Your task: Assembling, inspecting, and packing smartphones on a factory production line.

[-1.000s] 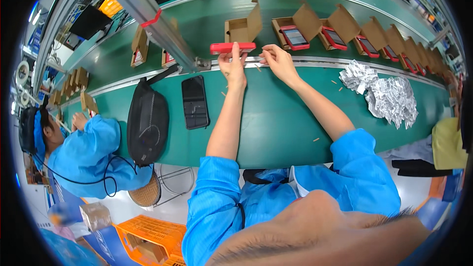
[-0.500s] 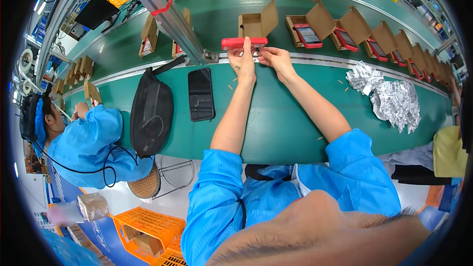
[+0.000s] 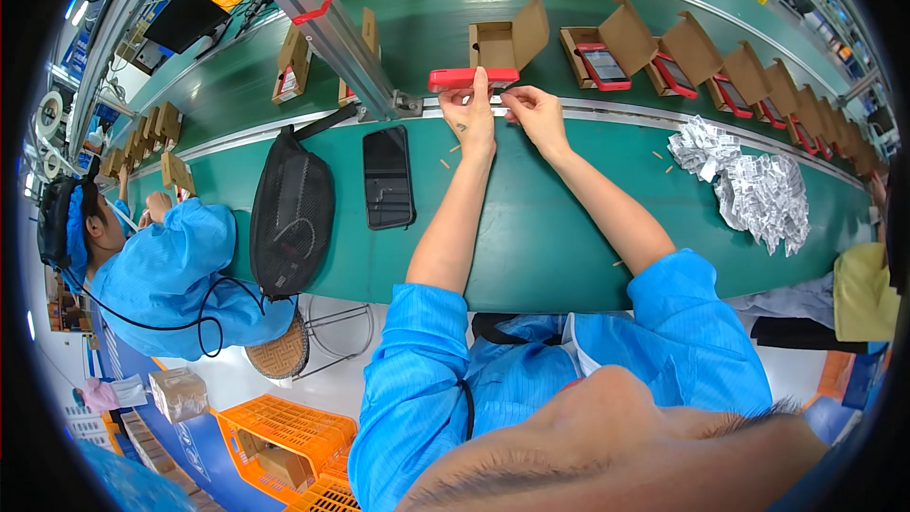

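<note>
My left hand (image 3: 469, 118) is wrapped around a red handheld device (image 3: 455, 80), holding it raised above the bench's far rail with one long edge toward me. Its face is turned out of my sight. Close against the device's lower right side, my right hand (image 3: 536, 116) has thumb and fingers pinched together. Whatever lies between those fingertips is too small to make out. Just beyond the device, an open brown cardboard box (image 3: 491, 44) rests on the green belt (image 3: 417, 33), its lid standing up.
Open boxes with red devices (image 3: 603, 66) line the belt to the right. Crumpled white printed paper (image 3: 758, 190) lies on the right of the bench. Left of my arms are a black smartphone (image 3: 387, 177) and black pouch (image 3: 294, 213). A metal post (image 3: 313, 24) rises ahead; a co-worker (image 3: 171, 265) sits left.
The boxes on the belt have slid a little to the right. My hands and the red device have shifted very slightly the same way, with the grip unchanged.
</note>
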`<state>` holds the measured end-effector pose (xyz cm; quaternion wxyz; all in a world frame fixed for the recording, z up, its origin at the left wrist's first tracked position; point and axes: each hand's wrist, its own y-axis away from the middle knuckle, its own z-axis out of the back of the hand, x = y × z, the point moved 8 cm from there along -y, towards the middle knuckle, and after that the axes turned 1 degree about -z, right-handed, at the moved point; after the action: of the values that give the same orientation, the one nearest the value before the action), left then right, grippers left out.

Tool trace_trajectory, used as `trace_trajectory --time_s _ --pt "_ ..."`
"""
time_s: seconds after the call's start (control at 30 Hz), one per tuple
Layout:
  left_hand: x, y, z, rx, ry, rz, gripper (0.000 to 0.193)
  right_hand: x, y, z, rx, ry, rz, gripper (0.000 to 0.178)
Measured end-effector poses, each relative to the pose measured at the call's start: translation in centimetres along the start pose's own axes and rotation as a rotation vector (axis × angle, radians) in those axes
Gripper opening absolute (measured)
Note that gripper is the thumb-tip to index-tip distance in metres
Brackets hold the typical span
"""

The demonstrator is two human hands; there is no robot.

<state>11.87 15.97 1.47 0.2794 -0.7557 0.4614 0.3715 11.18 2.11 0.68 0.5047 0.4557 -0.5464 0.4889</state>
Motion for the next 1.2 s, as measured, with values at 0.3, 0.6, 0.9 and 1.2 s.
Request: trace_trajectory --time_s 0.3,0.6,0.9,1.2 --pt "0.1 0.0 0.1 -0.016 0.020 -0.043 0.049 -0.2 -0.5 -0.2 -0.069 -0.147 -0.064 0.020" --pt "1.6 -1.5 1.9 0.027 0.031 0.031 0.036 4.3 5.5 -0.5 0.243 0.162 0.179 0.011" --pt "0.4 1.7 -3.7 0.438 0.443 0.519 0.063 9.1 6.0 28.9 -0.436 1.323 -0.052 0.039" --pt "0.4 3.6 -5.7 0.677 0.328 0.453 0.069 7.9 5.6 15.1 -0.092 0.649 0.217 0.039"
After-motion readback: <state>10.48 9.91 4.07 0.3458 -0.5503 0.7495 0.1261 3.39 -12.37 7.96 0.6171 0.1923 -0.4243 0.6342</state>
